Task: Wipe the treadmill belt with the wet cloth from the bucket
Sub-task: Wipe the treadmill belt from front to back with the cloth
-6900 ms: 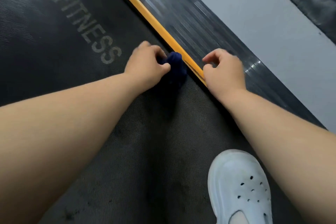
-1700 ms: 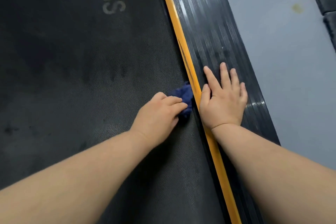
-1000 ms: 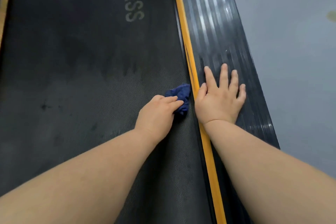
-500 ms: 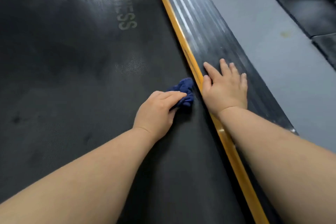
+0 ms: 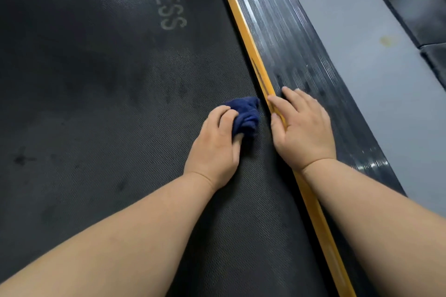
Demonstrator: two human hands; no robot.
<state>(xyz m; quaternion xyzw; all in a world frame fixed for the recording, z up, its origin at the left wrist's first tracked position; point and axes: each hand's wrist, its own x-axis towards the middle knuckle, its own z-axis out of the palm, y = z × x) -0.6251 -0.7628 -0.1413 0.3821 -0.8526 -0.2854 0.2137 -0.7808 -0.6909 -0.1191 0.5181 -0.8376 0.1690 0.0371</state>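
right hand (image 5: pixel 304 128) onto strip (image 5: pixel 243 29); one cloth (image 5: pixel 246 116)

Left hand (image 5: pixel 214 144) grips the blue cloth (image 5: pixel 245 116) on the belt (image 5: pixel 96 103) by its right edge; right hand (image 5: pixel 303 128) flat on the side rail (image 5: pixel 294 38)

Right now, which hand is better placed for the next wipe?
Left. The left hand grips the blue cloth on the belt; the right hand lies flat on the side rail, holding nothing.
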